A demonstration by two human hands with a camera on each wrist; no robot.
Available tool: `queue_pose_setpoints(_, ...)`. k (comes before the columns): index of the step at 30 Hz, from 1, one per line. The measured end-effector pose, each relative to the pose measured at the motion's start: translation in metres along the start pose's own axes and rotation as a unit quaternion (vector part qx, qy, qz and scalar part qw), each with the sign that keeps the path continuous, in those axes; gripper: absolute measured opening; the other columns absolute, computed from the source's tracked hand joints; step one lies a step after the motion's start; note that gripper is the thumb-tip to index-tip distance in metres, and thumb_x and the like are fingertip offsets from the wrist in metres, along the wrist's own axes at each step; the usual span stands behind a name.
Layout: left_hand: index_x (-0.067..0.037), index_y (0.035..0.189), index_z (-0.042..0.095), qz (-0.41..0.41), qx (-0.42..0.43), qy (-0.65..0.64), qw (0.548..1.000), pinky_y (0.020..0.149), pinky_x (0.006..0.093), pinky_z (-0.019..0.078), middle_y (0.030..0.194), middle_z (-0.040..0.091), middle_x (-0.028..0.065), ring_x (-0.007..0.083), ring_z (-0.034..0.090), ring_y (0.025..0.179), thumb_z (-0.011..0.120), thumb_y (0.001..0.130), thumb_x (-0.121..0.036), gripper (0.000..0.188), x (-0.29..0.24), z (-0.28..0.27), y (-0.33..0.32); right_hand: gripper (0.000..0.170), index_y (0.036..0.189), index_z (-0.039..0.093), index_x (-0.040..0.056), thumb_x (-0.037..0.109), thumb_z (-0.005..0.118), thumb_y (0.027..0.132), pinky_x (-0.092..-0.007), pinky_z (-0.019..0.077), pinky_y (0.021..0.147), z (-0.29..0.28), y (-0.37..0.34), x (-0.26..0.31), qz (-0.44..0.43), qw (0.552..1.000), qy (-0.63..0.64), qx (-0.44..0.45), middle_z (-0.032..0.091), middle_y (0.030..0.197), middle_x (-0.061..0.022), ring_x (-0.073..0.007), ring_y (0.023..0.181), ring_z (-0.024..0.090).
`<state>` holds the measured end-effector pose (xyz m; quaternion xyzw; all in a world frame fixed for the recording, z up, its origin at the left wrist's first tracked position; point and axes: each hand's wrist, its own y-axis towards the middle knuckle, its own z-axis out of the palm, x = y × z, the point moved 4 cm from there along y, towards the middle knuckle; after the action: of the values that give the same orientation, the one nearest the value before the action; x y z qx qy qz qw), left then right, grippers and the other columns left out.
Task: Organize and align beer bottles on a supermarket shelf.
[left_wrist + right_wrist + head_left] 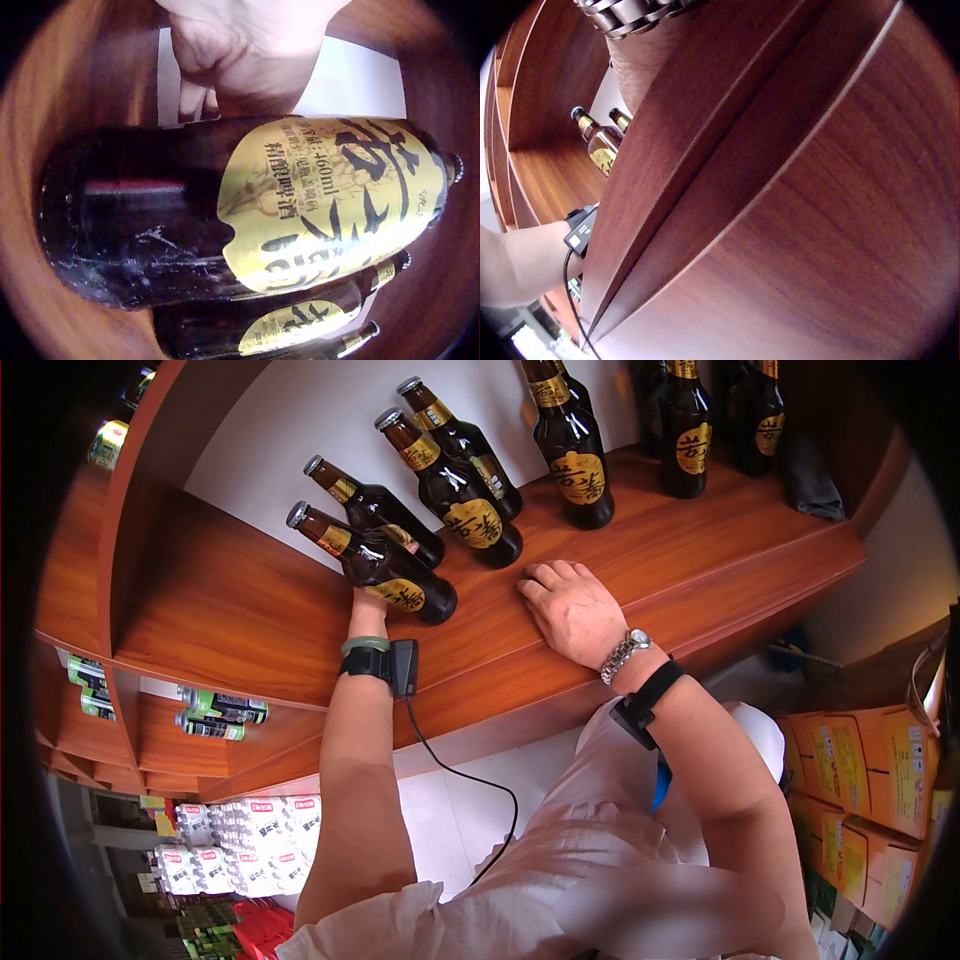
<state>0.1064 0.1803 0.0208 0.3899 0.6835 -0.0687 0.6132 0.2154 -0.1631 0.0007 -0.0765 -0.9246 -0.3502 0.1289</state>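
Observation:
In the head view my left hand [369, 603] is at the left end of a row of dark brown beer bottles with gold labels. It reaches behind the front left beer bottle [396, 582], which covers most of it. In the left wrist view that bottle [165, 217] stands large before the hand [240, 64]; some fingers show behind it, their tips hidden, so I cannot tell whether they grip. A second beer bottle [385, 520] stands just behind. My right hand [578, 607] rests palm down on the wooden shelf [470, 645], near its front edge, holding nothing.
More beer bottles [575, 470] stand along the shelf to the right, with a dark crumpled item [812, 485] at its end. Green cans [222, 707] sit on lower shelves. Wrapped white packs [265, 845] are at lower left, orange cartons [860, 770] at right. A cable [470, 772] trails from my left wrist.

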Motion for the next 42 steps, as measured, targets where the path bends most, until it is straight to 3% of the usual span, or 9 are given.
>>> queue_pose_setpoints(15,-0.003,0.107,0.066,0.069,-0.023,0.037,0.997,0.079,0.0344,0.0559,0.101,0.067,0.0047,0.0192,0.063,0.089,0.091,0.076,-0.011,0.041,-0.008,0.014,-0.009,0.023,0.109,0.069,0.0047,0.01,0.059,0.089,-0.0392,0.0451,0.099,0.001,0.001,-0.001,0.001,1.0,0.002,-0.002,0.063,0.11,-0.0103,-0.0278,0.11,0.059)
queue_pose_setpoints(18,-0.003,0.111,0.065,0.03,-0.032,0.006,0.999,0.081,0.0349,0.0557,0.104,0.066,0.0045,0.0192,0.063,0.091,0.09,0.076,-0.011,0.044,-0.006,0.016,-0.012,0.023,0.109,0.07,0.0047,0.011,0.059,0.089,-0.0393,0.0452,0.099,0.0,0.0,0.0,0.0,1.0,-0.002,-0.003,0.063,0.11,-0.0103,-0.0278,0.109,0.059)
queue_pose_setpoints(24,-0.005,0.118,0.063,0.054,-0.016,0.054,0.997,0.084,0.0353,0.0552,0.11,0.065,0.0045,0.019,0.062,0.097,0.09,0.075,-0.01,0.051,0.01,0.009,-0.001,0.023,0.109,0.07,0.0046,0.011,0.059,0.09,-0.0392,0.0451,0.099,0.0,0.001,0.0,0.002,1.0,0.005,0.003,0.063,0.11,-0.0101,-0.0279,0.109,0.059)
queue_pose_setpoints(27,-0.006,0.124,0.061,0.03,0.024,-0.015,0.999,0.086,0.0353,0.0545,0.112,0.065,0.0042,0.0189,0.063,0.1,0.082,0.086,-0.015,0.045,0.016,-0.004,-0.002,0.023,0.109,0.07,0.0044,0.012,0.059,0.09,-0.0391,0.045,0.099,0.0,0.001,0.0,0.001,1.0,0.0,0.003,0.064,0.111,-0.0101,-0.028,0.11,0.059)
queue_pose_setpoints(30,-0.006,0.13,0.057,-0.115,-0.072,-0.153,0.979,0.095,0.0332,0.0508,0.115,0.065,0.0029,0.0175,0.063,0.104,0.069,0.097,-0.02,0.038,-0.03,-0.003,-0.049,0.023,0.109,0.07,0.0041,0.012,0.059,0.09,-0.039,0.045,0.099,-0.002,0.001,-0.001,0.004,1.0,0.001,0.002,0.064,0.111,-0.0103,-0.0282,0.11,0.059)
queue_pose_setpoints(33,-0.006,0.137,0.052,-0.116,-0.133,-0.137,0.975,0.103,0.0339,0.0456,0.123,0.062,0.004,0.0174,0.059,0.113,0.058,0.104,-0.026,0.038,-0.038,-0.012,-0.091,0.023,0.109,0.07,0.004,0.012,0.059,0.09,-0.0391,0.0452,0.099,-0.002,0.001,0.001,0.002,1.0,0.001,-0.003,0.064,0.11,-0.0105,-0.0284,0.11,0.059)
queue_pose_setpoints(36,-0.005,0.145,0.047,-0.088,-0.125,-0.207,0.966,0.11,0.0409,0.0407,0.139,0.053,0.0095,0.023,0.051,0.128,0.058,0.105,-0.033,0.05,-0.056,0.006,-0.128,0.022,0.109,0.07,0.0038,0.011,0.059,0.091,-0.0393,0.0454,0.099,-0.003,0.001,0.001,-0.003,1.0,0.005,-0.007,0.064,0.11,-0.0106,-0.0288,0.11,0.059)
queue_pose_setpoints(39,-0.004,0.149,0.042,-0.044,-0.048,-0.133,0.989,0.113,0.0383,0.0379,0.142,0.052,0.0095,0.021,0.048,0.134,0.058,0.106,-0.025,0.05,-0.061,0.027,-0.14,0.023,0.11,0.069,0.0032,0.011,0.059,0.091,-0.04,0.0458,0.098,-0.004,0.001,0.002,-0.007,1.0,0.007,-0.014,0.065,0.111,-0.0107,-0.0291,0.11,0.059)
queue_pose_setpoints(42,-0.003,0.147,0.042,-0.048,-0.015,-0.11,0.993,0.11,0.0335,0.0386,0.137,0.056,0.0073,0.0173,0.052,0.127,0.072,0.094,-0.007,0.06,-0.06,0.044,-0.136,0.024,0.111,0.069,0.003,0.01,0.059,0.091,-0.0401,0.046,0.098,-0.002,0.0,0.002,-0.006,1.0,0.001,-0.016,0.065,0.114,-0.0109,-0.0291,0.111,0.059)
